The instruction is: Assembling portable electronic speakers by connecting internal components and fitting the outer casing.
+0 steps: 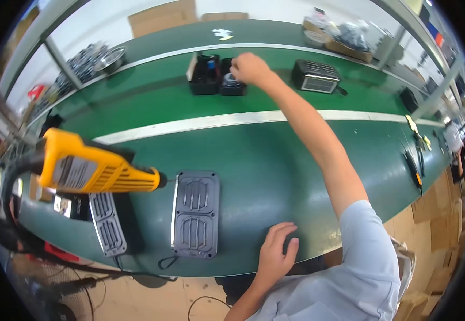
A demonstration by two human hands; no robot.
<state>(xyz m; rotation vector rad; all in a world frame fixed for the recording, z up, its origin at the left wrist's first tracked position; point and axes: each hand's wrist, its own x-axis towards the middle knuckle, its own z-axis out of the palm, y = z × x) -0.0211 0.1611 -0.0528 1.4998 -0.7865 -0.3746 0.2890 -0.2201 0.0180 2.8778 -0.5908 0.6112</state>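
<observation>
My right hand [250, 68] reaches far across the bench to a small black open bin [233, 90]. Its fingers are pinched together over the bin's right side, and what they hold, if anything, is hidden. My left hand [276, 250] rests near the bench's front edge, thumb apart from the curved fingers, with nothing in it. To its left lies a dark rectangular housing [195, 214] with two slotted grilles and a cord loop at the bottom. A yellow power screwdriver [101, 166] hangs at the left, its tip close to the housing's upper left edge.
A second grilled housing [107, 223] stands tilted further left. Another grilled unit [315, 76] sits on the green belt [152, 99] beyond a white strip. Beside the small bin is another black bin [204, 85]. Pliers and hand tools [417, 155] lie at the right edge.
</observation>
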